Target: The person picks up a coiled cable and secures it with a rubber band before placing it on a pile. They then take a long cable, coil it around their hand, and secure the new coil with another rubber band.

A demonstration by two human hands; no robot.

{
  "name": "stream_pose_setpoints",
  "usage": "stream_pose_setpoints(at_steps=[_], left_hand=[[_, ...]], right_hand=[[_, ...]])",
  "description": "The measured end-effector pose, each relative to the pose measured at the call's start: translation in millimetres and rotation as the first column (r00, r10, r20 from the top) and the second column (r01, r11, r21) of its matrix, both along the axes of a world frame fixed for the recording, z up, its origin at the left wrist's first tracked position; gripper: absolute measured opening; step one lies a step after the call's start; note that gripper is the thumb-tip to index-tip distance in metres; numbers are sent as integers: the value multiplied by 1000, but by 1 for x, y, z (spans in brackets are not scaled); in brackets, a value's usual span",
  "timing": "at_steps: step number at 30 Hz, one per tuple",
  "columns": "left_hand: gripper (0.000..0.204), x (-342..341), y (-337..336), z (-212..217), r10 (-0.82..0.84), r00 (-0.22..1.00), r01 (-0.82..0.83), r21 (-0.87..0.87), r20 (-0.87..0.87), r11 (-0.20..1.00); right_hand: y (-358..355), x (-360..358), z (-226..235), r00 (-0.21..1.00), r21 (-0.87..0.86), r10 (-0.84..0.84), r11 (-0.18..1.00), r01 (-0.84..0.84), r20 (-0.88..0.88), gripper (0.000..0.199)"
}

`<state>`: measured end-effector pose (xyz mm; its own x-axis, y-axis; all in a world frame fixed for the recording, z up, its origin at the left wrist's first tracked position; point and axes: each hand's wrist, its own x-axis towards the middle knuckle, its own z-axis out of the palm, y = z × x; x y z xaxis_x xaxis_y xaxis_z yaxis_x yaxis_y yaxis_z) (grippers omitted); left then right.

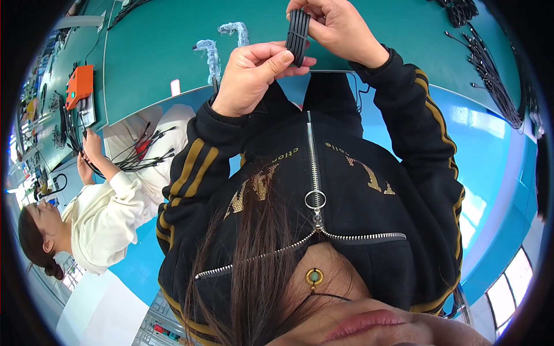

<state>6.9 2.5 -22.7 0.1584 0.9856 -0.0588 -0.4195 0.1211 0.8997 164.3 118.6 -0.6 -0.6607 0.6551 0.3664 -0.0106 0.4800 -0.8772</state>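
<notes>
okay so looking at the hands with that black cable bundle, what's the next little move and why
Probably cinch the tie around the black cable bundle. Both hands grip it above the green mat: the left hand pinches its lower end with the thumb, and the right hand holds the upper part. A thin band seems to cross its middle, so tightening it looks like the natural next step.

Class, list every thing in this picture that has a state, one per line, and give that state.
folded bundle of black cables: coiled flat, held up between both hands
left hand: closed on the bundle's lower end
right hand: closed on the bundle's upper end
black jacket zip with ring pull: zipped up to the collar, collar flaps open
loose black cables: lying spread on the green table mat
</notes>
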Motion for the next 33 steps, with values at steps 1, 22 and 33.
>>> stream_pose_setpoints(at_steps=[1, 22, 33], left_hand=[[18, 2, -1, 0, 9, 1000, -9, -1, 6, 1000], [22, -3, 3, -3, -68, 981, 95, 144, -182, 985], [13, 24, 7, 5, -37, 979, 75, 185, -199, 980]], right_hand=[[-1, 1, 0, 1000, 6, -11, 1000, 11, -3, 9], [5, 9, -7, 995, -84, 46, 995, -54, -92, 7], [14, 27, -19, 997, 94, 37, 995, -43, 66, 32]])
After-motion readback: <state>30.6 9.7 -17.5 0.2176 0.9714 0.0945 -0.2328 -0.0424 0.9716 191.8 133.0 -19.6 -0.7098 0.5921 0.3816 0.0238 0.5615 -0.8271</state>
